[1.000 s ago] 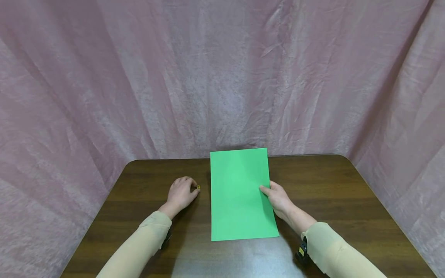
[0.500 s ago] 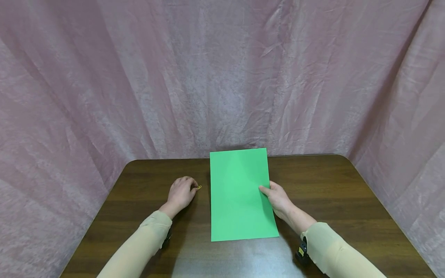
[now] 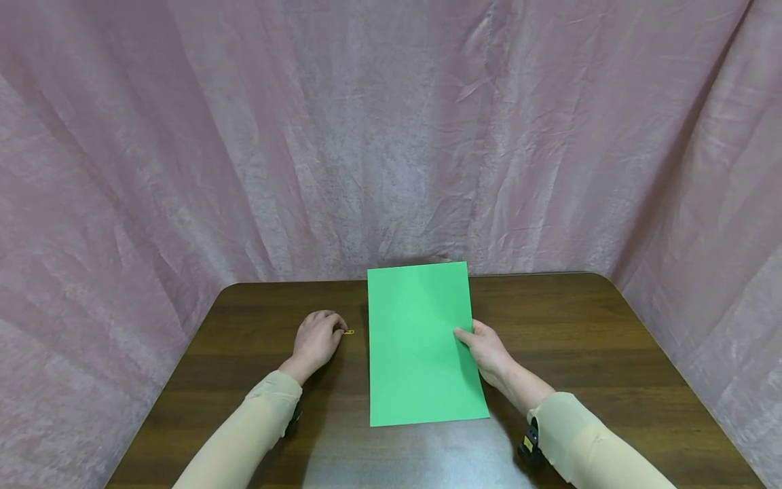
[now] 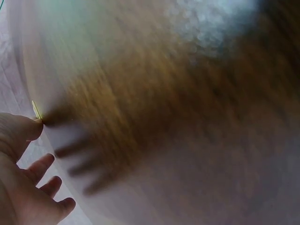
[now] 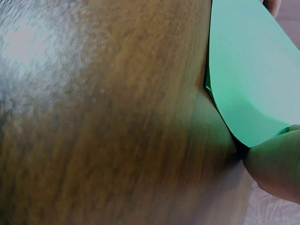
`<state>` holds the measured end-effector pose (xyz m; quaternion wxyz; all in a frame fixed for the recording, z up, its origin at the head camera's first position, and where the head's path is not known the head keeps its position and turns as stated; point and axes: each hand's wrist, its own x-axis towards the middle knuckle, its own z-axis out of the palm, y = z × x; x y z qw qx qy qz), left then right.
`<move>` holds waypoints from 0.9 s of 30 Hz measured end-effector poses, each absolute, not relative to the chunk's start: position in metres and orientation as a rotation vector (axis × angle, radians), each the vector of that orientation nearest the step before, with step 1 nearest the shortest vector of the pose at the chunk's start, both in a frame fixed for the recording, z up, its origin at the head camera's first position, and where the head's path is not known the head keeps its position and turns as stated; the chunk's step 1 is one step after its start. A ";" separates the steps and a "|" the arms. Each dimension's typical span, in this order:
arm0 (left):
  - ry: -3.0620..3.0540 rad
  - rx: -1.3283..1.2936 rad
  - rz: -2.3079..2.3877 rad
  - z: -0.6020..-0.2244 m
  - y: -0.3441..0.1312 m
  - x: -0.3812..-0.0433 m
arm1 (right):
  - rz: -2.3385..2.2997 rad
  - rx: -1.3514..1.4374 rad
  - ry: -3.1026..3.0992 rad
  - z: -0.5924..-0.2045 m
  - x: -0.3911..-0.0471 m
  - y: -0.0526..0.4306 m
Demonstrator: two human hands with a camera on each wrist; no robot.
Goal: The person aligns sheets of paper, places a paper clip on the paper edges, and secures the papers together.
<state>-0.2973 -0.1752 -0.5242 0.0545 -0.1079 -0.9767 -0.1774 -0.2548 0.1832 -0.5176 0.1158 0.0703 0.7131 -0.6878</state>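
A small yellow paper clip (image 3: 349, 332) is pinched between the thumb and forefinger of my left hand (image 3: 316, 339), to the left of a green sheet of paper (image 3: 421, 353). In the left wrist view the paper clip (image 4: 35, 109) sticks out past the thumb tip, and the other fingers of that left hand (image 4: 28, 173) are spread apart. My right hand (image 3: 489, 350) grips the sheet by its right edge, thumb on top and the fingers hidden beneath. The right wrist view has the green sheet (image 5: 253, 75) bending up near the thumb (image 5: 276, 164).
Both hands are over a brown wood-grain table (image 3: 568, 326) with rounded far corners. A pink curtain (image 3: 391, 136) hangs right behind the table's far edge and along both sides.
The paper clip has turned in the left fingertips and now points to the right, lying level. Both hands and the green sheet stay practically where they were.
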 end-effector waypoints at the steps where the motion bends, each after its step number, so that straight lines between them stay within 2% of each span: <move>1: -2.966 -0.329 -0.545 -0.524 -0.175 -0.297 | -2.012 0.204 2.090 -0.518 -0.255 0.183; 27: -2.978 -0.389 -0.817 -0.528 -0.187 -0.308 | -2.029 0.193 2.078 -0.517 -0.254 0.182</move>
